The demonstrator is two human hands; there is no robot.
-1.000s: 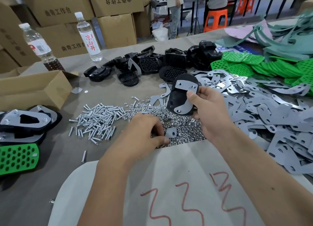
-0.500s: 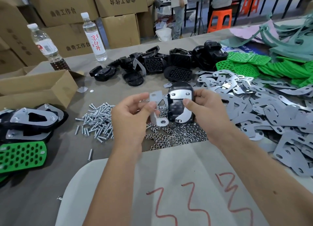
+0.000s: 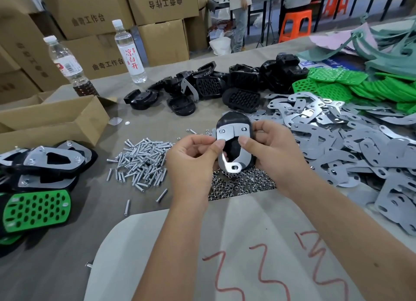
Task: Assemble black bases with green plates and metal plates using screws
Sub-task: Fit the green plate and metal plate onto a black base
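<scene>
- The right hand grips the black base upright between both hands, long axis running away from the person.
- The left hand pinches a metal plate against the base's left side, beside a plate already lying on its right.
- Screws lie on the counter just left of the left hand, the nearer one for fetching them; nuts sit just below both hands.
</scene>
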